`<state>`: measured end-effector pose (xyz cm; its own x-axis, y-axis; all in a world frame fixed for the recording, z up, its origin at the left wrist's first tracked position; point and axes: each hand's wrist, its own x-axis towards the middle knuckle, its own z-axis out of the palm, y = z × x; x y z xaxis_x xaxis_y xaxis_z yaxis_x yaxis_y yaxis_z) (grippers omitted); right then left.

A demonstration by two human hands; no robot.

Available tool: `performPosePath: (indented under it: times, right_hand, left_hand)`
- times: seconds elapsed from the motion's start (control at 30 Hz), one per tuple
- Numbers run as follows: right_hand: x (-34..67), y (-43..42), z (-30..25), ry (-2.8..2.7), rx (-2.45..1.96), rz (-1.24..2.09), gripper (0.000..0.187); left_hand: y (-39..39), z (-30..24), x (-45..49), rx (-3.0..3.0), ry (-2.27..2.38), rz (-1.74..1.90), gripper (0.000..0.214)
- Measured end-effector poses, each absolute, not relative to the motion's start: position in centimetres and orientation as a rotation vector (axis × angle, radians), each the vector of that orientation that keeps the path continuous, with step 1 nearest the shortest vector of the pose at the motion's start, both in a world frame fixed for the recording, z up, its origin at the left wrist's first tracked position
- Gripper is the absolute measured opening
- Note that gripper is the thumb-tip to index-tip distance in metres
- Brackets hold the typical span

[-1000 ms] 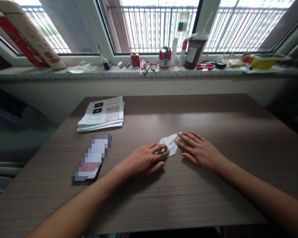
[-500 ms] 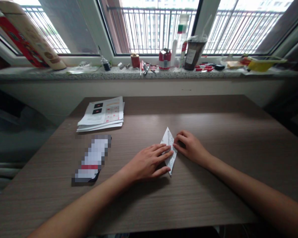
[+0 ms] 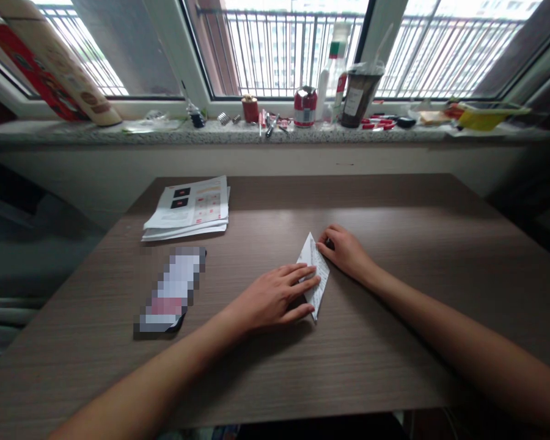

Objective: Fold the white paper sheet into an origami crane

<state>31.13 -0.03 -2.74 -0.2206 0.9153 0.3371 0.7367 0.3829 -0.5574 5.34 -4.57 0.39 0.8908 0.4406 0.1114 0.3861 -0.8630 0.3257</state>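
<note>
A small folded piece of printed white paper (image 3: 315,269), shaped like a narrow kite, lies on the brown wooden table (image 3: 394,342). My left hand (image 3: 275,296) rests flat on its left side, fingers stretched out and pressing it down. My right hand (image 3: 343,250) is curled, with its fingertips pinched against the paper's upper right edge near the top point.
A stack of printed leaflets (image 3: 190,209) lies at the table's far left, with a blurred phone (image 3: 170,290) in front of it. The window sill (image 3: 119,135) behind holds a red can (image 3: 305,107), a dark drink cup (image 3: 358,91), bottles, scissors and a yellow tray (image 3: 483,115).
The paper went from a wider shape lying crosswise to a narrow upright kite. My right hand closed from flat fingers to a pinch and slid up along the paper's right edge.
</note>
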Motion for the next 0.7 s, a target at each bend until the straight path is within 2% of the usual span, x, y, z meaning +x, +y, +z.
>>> performPosePath:
  times: [0.33, 0.7]
  right_hand:
    - [31.6, -2.8, -1.4, -2.056, -1.305, 0.536, 0.008]
    - [31.2, -4.3, -1.6, -2.202, -1.259, 0.465, 0.006]
  left_hand:
    - [-4.4, -0.4, 5.5, 2.810, 0.704, 0.242, 0.054]
    - [-4.3, -0.3, 5.5, 2.742, 0.699, 0.302, 0.053]
